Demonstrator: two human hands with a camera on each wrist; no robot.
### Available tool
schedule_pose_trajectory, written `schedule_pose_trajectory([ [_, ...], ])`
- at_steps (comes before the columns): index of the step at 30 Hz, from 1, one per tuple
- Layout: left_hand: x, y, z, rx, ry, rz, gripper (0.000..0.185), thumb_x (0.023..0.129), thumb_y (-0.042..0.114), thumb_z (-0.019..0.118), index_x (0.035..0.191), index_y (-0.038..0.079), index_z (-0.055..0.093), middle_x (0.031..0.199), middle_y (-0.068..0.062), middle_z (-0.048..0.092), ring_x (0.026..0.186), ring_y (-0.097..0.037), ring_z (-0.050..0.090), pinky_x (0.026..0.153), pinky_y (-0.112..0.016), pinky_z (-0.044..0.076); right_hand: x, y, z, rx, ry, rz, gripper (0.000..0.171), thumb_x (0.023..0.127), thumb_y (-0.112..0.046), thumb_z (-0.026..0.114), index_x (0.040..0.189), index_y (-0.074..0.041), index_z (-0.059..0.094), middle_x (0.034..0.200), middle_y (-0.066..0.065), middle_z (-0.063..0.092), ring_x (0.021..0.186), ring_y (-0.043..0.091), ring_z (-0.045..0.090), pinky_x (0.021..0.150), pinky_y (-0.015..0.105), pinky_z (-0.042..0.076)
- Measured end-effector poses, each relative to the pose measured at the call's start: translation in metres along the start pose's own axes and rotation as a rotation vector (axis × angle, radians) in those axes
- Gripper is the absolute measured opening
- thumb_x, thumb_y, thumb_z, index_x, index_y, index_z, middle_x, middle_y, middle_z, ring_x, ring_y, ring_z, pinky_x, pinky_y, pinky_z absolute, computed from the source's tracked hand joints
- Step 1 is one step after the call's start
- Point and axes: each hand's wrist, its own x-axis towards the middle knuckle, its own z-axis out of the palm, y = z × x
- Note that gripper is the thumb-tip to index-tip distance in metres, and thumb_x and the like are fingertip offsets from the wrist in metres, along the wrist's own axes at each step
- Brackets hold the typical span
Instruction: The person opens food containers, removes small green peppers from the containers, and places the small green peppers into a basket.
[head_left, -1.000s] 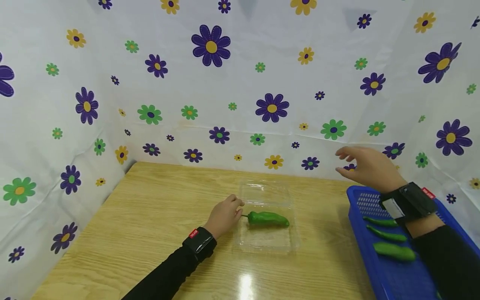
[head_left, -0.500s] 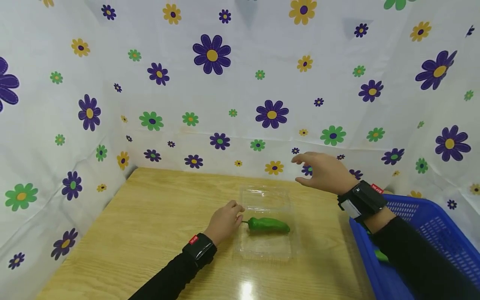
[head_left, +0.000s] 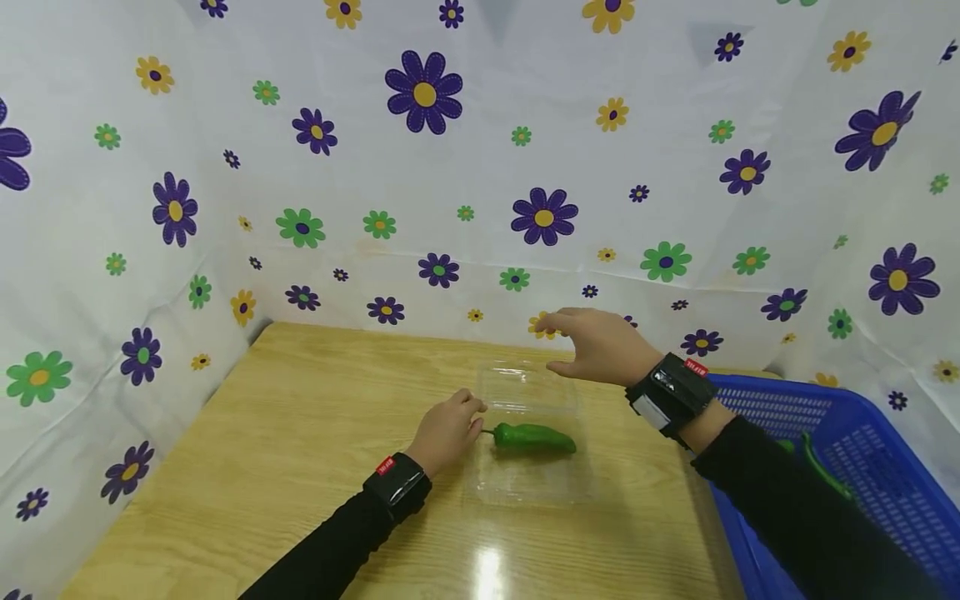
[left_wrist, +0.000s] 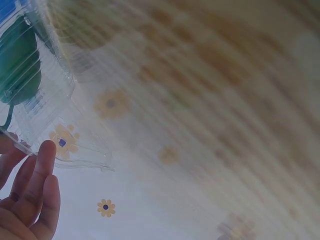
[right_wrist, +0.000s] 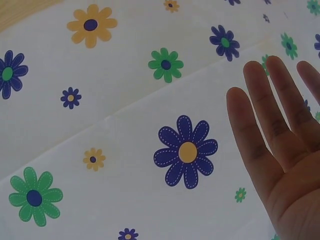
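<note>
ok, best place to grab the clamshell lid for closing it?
Probably the lid by its far free edge, coming from above and behind, where the right hand hovers open. It lies folded back flat behind the tray holding the pepper; the left hand touches the tray's left rim.

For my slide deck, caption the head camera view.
Left hand at a clear plastic clamshell box holding a green pepper; open right hand above.

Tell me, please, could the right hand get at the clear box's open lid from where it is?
Probably yes: the right hand hovers open just above the lid, nothing lies between them, and the left hand is off at the box's left edge.
</note>
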Motion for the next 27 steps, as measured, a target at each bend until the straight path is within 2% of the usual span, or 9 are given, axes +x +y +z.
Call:
schedule_pose_trajectory([
  [5,-0.001,0.0,0.0,0.014,-0.009,-0.001,0.014,0.085,0.013,0.067,0.098,0.008,0.07,0.088,-0.005,0.061,0.06,-0.007,0.052,0.052,-0.019,0.042,0.005,-0.009,0.016,0.018,-0.049,-0.03,0.043,0.078,-0.027,0.075,0.116,-0.011,0.064,0.113,0.007,0.068,0.098,0.022,0.066,0.079,0.035,0.055],
  [10,-0.002,-0.001,-0.001,0.029,-0.004,0.006,0.014,0.085,0.014,0.068,0.097,0.008,0.07,0.088,-0.005,0.061,0.061,-0.008,0.053,0.052,-0.02,0.044,0.008,-0.014,0.036,0.003,-0.105,-0.056,0.044,0.077,-0.028,0.077,0.115,-0.012,0.063,0.105,0.004,0.069,0.087,0.017,0.065,0.073,0.032,0.055],
  [17,0.003,0.001,-0.002,0.033,-0.017,0.004,0.015,0.085,0.013,0.068,0.098,0.007,0.07,0.089,-0.006,0.062,0.063,-0.01,0.056,0.055,-0.021,0.046,0.011,-0.012,0.06,-0.011,-0.151,-0.088,0.044,0.076,-0.03,0.077,0.115,-0.014,0.063,0.104,0.002,0.069,0.087,0.016,0.065,0.072,0.03,0.054],
  [21,0.005,0.002,-0.004,0.032,-0.009,0.009,0.015,0.085,0.013,0.068,0.098,0.006,0.07,0.089,-0.006,0.061,0.064,-0.011,0.057,0.056,-0.022,0.047,0.011,-0.01,0.069,-0.008,-0.157,-0.103,0.044,0.074,-0.027,0.078,0.113,-0.011,0.064,0.103,0.005,0.069,0.087,0.017,0.065,0.072,0.031,0.054],
  [27,0.002,0.003,-0.003,0.032,-0.014,0.002,0.014,0.084,0.013,0.069,0.097,0.007,0.07,0.087,-0.005,0.061,0.062,-0.011,0.056,0.054,-0.022,0.046,0.008,-0.006,0.092,-0.015,-0.193,-0.111,0.045,0.074,-0.029,0.079,0.114,-0.011,0.065,0.103,0.006,0.069,0.085,0.018,0.065,0.071,0.033,0.054],
])
